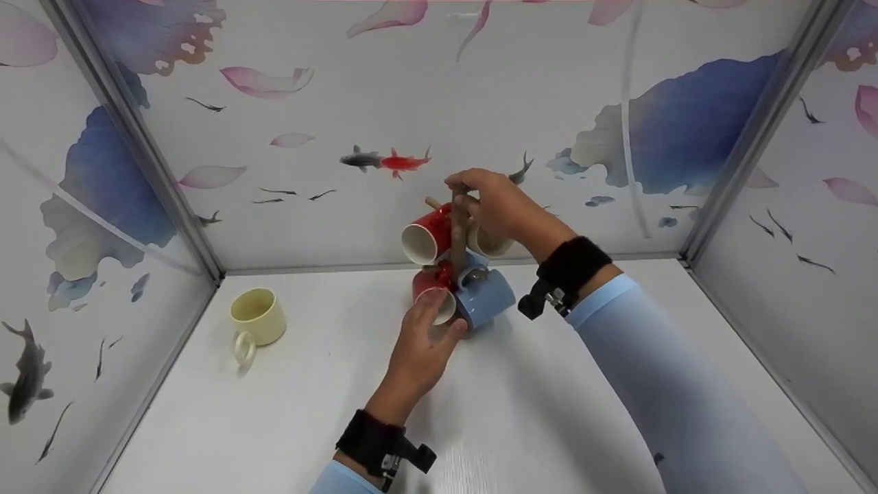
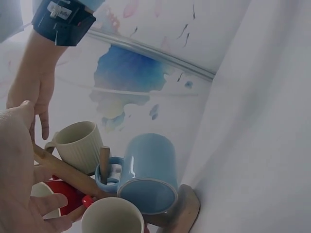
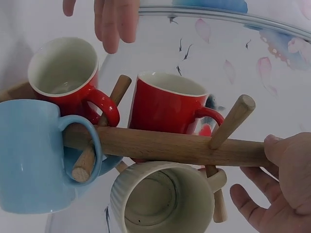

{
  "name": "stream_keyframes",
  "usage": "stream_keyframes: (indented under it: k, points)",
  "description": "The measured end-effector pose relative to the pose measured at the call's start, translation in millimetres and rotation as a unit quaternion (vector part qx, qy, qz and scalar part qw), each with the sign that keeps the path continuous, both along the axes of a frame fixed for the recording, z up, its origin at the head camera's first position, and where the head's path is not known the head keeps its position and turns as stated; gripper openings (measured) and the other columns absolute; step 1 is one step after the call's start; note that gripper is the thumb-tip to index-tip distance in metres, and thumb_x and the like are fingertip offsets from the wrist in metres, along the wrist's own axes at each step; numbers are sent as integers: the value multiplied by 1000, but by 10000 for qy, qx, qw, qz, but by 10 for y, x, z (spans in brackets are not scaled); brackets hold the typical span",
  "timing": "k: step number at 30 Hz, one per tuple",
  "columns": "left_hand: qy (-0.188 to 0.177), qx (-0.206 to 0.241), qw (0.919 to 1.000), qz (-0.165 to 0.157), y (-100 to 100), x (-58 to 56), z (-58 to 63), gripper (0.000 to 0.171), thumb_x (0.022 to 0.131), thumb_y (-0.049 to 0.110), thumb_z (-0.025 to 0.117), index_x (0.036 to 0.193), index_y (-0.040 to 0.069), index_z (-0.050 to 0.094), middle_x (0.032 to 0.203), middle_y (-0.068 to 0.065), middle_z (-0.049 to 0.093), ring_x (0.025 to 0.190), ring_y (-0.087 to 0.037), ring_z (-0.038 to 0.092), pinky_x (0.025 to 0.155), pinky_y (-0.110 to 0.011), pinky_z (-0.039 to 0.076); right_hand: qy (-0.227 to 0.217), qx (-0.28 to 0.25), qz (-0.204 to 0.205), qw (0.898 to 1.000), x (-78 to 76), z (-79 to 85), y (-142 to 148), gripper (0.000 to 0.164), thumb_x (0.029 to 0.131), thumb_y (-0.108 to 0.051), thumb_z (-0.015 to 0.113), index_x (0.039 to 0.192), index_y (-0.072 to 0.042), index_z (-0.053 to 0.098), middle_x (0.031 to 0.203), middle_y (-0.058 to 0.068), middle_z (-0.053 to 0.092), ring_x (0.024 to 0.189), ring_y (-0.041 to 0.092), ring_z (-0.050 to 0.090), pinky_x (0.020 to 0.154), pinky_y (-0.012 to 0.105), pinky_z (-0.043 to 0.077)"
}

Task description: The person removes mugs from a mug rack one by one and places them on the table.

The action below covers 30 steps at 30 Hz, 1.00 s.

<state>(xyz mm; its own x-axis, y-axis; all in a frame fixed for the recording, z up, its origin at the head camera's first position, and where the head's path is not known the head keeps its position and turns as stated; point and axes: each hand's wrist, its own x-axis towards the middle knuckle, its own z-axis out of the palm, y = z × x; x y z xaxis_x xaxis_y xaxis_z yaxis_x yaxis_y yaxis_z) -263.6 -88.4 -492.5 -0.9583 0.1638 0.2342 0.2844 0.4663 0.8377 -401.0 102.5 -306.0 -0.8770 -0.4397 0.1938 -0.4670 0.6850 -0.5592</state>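
Observation:
A wooden mug tree (image 1: 458, 237) carries several mugs on its pegs. My right hand (image 1: 497, 206) grips the top end of its post, thumb and fingers round the wood. Two red mugs hang on the left side, an upper one (image 3: 165, 104) and a lower one (image 3: 73, 104). The light blue mug (image 1: 488, 300) hangs low on the right, and the ribbed cream mug (image 2: 80, 148) hangs higher. Part of another blue mug shows behind the post. My left hand (image 1: 420, 350) is beside the lower red mug, fingers extended; contact cannot be told.
A pale yellow mug (image 1: 264, 319) stands upright on the white table (image 1: 288, 425) at the left, its handle towards me. White panels with painted fish and petals (image 1: 384, 103) enclose the table at the back and both sides.

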Motion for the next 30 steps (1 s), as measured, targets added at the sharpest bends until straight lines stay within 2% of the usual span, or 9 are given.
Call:
stream_keyframes:
  k: [7,15,22,30]
  points:
    - [-121,-83,9998,-161,32,18,-18,81,113,63,61,178,21,39,186,-11,35,175,-40,27,138,-73,30,-177,1,-48,9998,-47,12,-18,48,116,-14,66,164,-20,62,157,8,68,147,27,66,128,46,52]
    - [-121,-248,9989,-377,54,35,-48,81,114,65,57,178,19,38,185,-10,37,175,-38,30,139,-68,31,-163,-133,-5,9998,-74,8,-15,46,114,-5,67,159,-17,68,150,8,74,140,27,71,124,46,57]
    - [-236,-255,9991,-254,43,52,3,83,112,70,57,178,22,40,184,-8,40,173,-35,35,139,-66,33,27,-85,83,9999,-92,20,-25,41,114,-5,67,155,-12,70,140,9,77,131,26,73,120,44,60]
    - [-281,-182,9994,-122,33,33,-1,84,112,70,55,178,20,39,185,-8,38,175,-35,31,141,-66,29,66,71,10,10000,-99,39,-11,40,113,-5,68,153,-12,71,143,11,76,132,28,74,119,45,61]
